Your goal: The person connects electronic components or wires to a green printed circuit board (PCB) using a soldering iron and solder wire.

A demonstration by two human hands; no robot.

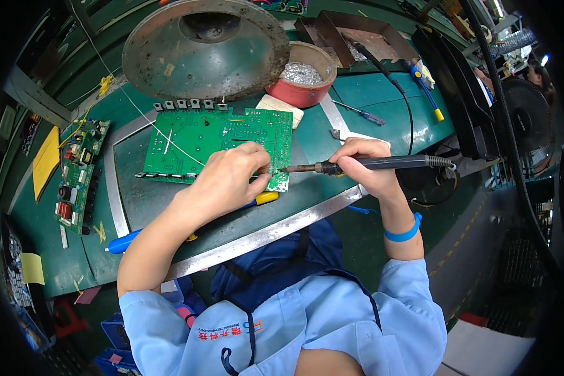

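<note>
A green circuit board (188, 141) lies on the bench mat, its solder side up, with a row of metal-tabbed parts along its far edge. My left hand (229, 178) rests over the board's near right part, fingers curled and pinched. A thin, pale solder wire (185, 151) runs down from the upper left into that hand; its end is hidden by the fingers. My right hand (371, 164) grips a soldering iron (407, 162) with a black handle. The iron's tip points left and meets the board's right part, close to my left fingertips.
Beyond the board stand a large metal hood (200, 62) and a red bowl (301, 92) holding silvery material. A screwdriver (371, 117) lies to the right. Another populated circuit board (75, 182) sits at left. A blue-handled tool (124, 242) lies near the bench's metal front edge (269, 233).
</note>
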